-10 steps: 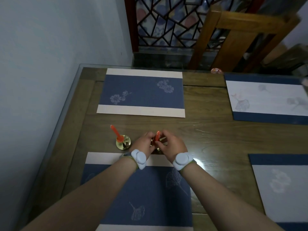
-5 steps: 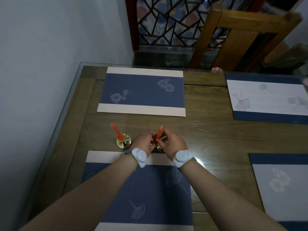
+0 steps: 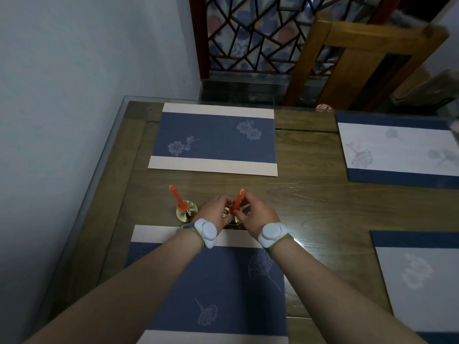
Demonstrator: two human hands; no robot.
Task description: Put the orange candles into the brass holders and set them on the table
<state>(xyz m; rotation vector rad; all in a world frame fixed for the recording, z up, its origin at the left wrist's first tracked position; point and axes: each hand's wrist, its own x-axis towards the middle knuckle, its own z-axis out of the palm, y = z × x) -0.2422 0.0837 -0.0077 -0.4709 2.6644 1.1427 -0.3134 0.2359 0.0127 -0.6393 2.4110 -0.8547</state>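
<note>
An orange candle (image 3: 176,197) stands tilted in a brass holder (image 3: 185,212) on the wooden table (image 3: 310,214), just left of my hands. A second orange candle (image 3: 238,198) rises between my hands, its lower end in a second brass holder (image 3: 233,219) that my fingers mostly hide. My left hand (image 3: 213,212) is closed around that holder from the left. My right hand (image 3: 255,214) pinches the candle's base from the right. Both wrists wear pale blue bands.
Blue placemats lie near me (image 3: 211,289) and across the table (image 3: 213,142), with two more at the right (image 3: 400,150). A wall runs along the table's left edge. A wooden chair (image 3: 352,58) stands behind the far edge.
The second candle has risen from low between my fingers to stand up higher and straighter in the holder. The first candle and holder have not moved.
</note>
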